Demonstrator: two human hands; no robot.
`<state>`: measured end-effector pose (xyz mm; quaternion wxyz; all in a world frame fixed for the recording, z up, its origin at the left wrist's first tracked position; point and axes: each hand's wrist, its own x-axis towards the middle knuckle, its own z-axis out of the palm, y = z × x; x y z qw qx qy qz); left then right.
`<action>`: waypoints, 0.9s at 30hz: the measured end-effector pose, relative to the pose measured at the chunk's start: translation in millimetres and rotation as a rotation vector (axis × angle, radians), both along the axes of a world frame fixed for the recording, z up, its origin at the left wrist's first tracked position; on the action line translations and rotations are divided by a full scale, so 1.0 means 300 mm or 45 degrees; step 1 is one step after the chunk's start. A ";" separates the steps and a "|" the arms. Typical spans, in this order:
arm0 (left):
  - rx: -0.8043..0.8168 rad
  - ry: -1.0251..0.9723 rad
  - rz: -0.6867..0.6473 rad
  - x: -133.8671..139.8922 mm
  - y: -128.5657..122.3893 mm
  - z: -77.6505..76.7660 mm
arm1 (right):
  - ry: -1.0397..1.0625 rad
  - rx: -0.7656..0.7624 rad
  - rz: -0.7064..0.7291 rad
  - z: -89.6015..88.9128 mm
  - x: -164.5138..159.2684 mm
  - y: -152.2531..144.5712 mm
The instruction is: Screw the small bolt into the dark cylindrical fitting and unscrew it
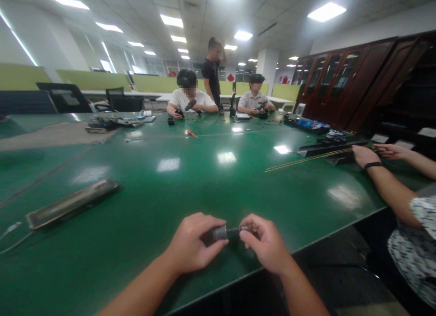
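Just over the near edge of the green table, my left hand (197,243) is closed around a short dark grey cylinder (220,233), thumb below and fingers above. A thin dark shaft (233,231) sticks out of the cylinder toward the right. At the shaft's far end, my right hand (265,243) pinches with thumb and forefinger. A small piece (244,228) shows between those fingertips, too small and blurred to name; whether it is separate from the shaft I cannot tell.
A long power strip (73,204) with a cable lies on the left of the green table (153,184). On the right, a co-worker's hands (366,156) hold long thin rods (306,160). An orange screwdriver (191,133) lies farther back. Two people sit opposite, another stands behind.
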<state>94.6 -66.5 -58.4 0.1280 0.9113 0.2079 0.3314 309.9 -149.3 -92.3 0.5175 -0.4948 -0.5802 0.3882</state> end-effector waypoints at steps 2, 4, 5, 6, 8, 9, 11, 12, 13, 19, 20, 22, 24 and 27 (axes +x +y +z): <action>-0.005 0.003 -0.003 0.000 0.002 -0.001 | 0.015 -0.010 -0.002 0.002 -0.001 0.001; -0.007 0.000 -0.006 -0.001 0.003 -0.001 | 0.027 -0.021 -0.004 0.004 -0.002 0.002; -0.008 -0.003 -0.006 -0.001 0.004 0.000 | 0.032 -0.024 -0.005 0.005 -0.002 0.002; -0.010 -0.004 -0.006 -0.002 0.004 0.000 | 0.037 -0.026 -0.004 0.005 -0.002 0.002; -0.014 -0.004 -0.004 -0.004 0.003 0.002 | 0.046 -0.027 0.000 0.003 -0.002 0.002; -0.016 -0.004 -0.005 -0.004 0.002 0.002 | 0.050 -0.027 0.003 0.002 -0.002 0.002; -0.016 -0.005 -0.005 -0.004 0.001 0.004 | 0.049 -0.026 0.001 -0.001 -0.002 0.001; -0.015 -0.003 -0.004 -0.004 0.000 0.005 | 0.047 -0.027 -0.003 -0.003 -0.002 0.001; -0.012 -0.003 -0.002 -0.003 0.000 0.005 | 0.044 -0.030 -0.008 -0.004 -0.002 0.000; -0.015 0.011 0.005 -0.001 0.004 0.002 | 0.031 -0.027 -0.018 -0.004 -0.001 0.005; -0.017 0.012 0.007 -0.001 0.006 0.002 | 0.035 -0.029 -0.023 -0.005 -0.001 0.006; -0.020 0.009 0.013 -0.002 0.008 0.003 | 0.060 -0.035 -0.034 -0.006 -0.002 0.009; -0.027 0.006 0.015 -0.003 0.009 0.007 | 0.096 -0.038 -0.044 -0.008 -0.003 0.011; -0.035 0.003 0.016 -0.004 0.006 0.012 | 0.130 -0.039 -0.050 -0.008 -0.004 0.011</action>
